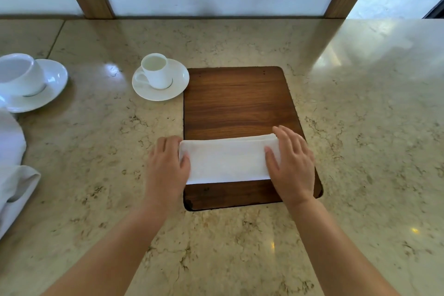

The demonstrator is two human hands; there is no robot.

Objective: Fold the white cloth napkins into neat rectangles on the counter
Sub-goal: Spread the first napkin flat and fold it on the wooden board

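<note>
On the beige marbled stone tabletop (240, 235), a folded white cloth napkin (228, 160) lies as a long rectangle across the near part of a dark brown rectangular wooden board (236, 98). The left hand (168, 166) rests flat on its left end, the right hand (292, 163) on its right end, fingers extended, pinching nothing. Rumpled white cloths (12, 175) lie at the left edge. Farther back stand a small white cup on a saucer (157, 74) touching the board's far left corner, and a larger white cup and saucer (26, 81) at the left edge.

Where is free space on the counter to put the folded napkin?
The counter right of the wooden board is bare, as is the board's far half. The left is crowded: two cups on saucers and loose cloths.
</note>
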